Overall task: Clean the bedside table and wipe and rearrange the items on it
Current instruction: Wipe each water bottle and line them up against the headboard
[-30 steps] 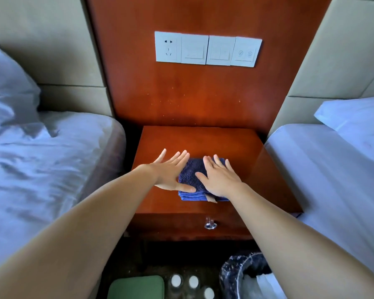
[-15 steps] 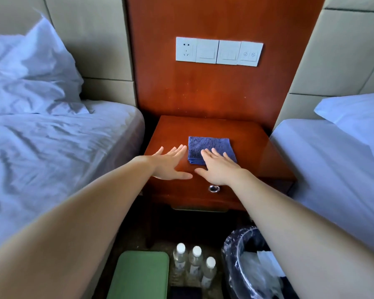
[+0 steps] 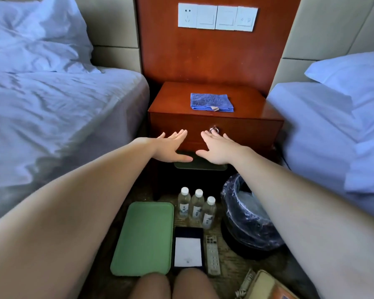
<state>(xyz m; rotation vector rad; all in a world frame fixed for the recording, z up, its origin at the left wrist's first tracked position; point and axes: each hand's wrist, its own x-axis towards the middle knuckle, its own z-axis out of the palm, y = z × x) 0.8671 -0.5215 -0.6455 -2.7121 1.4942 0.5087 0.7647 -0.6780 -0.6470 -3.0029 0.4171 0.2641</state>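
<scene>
Blue folded cloth (image 3: 211, 101) lies on the wooden bedside table (image 3: 171, 100), we hold our left hand (image 3: 171, 146) and right hand (image 3: 219, 147) flat, fingers spread, empty, before its drawer (image 3: 246, 130), green tray (image 3: 145, 238) on the floor

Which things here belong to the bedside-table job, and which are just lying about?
Job: bedside table, blue cloth, and probably the floor items: green tray, three water bottles, notepad, remote control, telephone.
Just there: lined bin, beds, wall switch panel.
</scene>
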